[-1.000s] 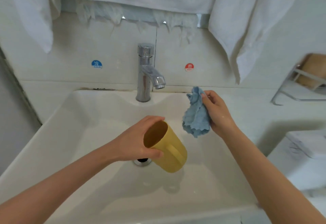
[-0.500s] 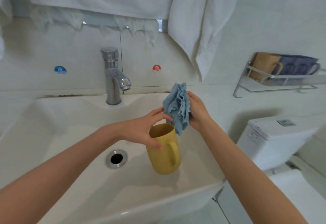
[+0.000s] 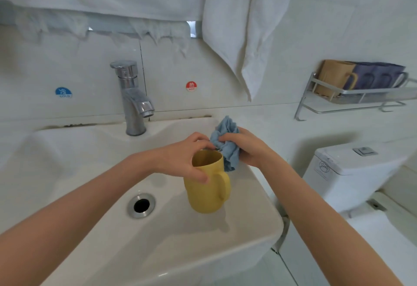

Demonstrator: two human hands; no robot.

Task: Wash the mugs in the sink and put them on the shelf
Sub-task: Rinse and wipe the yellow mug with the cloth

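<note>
The left hand [image 3: 180, 161] has its grip closed on the yellow mug [image 3: 203, 197] at the rim, thumb on the near side and fingers curled over the far edge. The right hand [image 3: 248, 148] has its grip clenched round a bunched blue cloth [image 3: 228, 150], which lies against the mug's far right rim, just above the handle. The mug is held nearly upright over the right part of the sink [image 3: 90, 150], mouth up, handle to the right, with the drain [image 3: 141, 205] to its left.

Half a second ago the cloth stood higher, above the mouth; now it has come down onto the rim and the two hands touch. A second ago the mug lay tilted with its mouth toward the camera and the cloth was held apart from it.

Behind the basin stands the faucet [image 3: 132, 100], between a blue cold sticker [image 3: 63, 92] and a red hot sticker [image 3: 191, 86]. White towels [image 3: 243, 37] hang above. On the right wall a metal shelf [image 3: 361, 93] carries a tan mug [image 3: 334, 76] and dark blue mugs [image 3: 374, 76] side by side. Below it is a toilet tank [image 3: 352, 173].
</note>
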